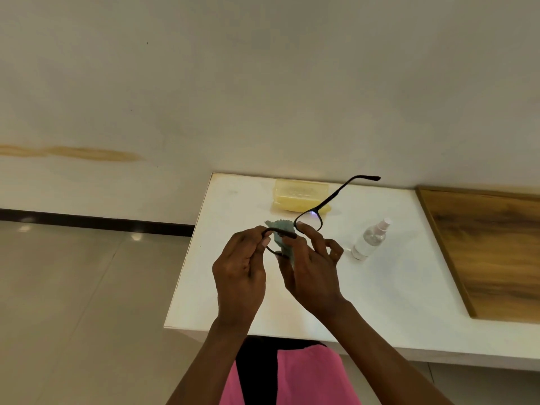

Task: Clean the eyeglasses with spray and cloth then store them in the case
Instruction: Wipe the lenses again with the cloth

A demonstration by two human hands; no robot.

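Black-framed eyeglasses (pixel 314 215) are held up over the white table (pixel 222 287), one temple arm pointing up and to the right. My left hand (pixel 239 270) pinches the frame at its left lens rim. My right hand (pixel 309 270) pinches a pale blue-green cloth (pixel 282 229) against the left lens, its thumb near the bridge. A small clear spray bottle (pixel 369 241) lies on its side on the table to the right of my hands. A translucent yellow case (pixel 298 197) sits shut at the table's back edge, partly behind the glasses.
A wood-grain panel (pixel 491 247) covers the table's right part. The wall stands right behind the table. Tiled floor (pixel 73 302) lies to the left, past the table's left edge. My lap in pink and black cloth (pixel 306 378) shows below the front edge.
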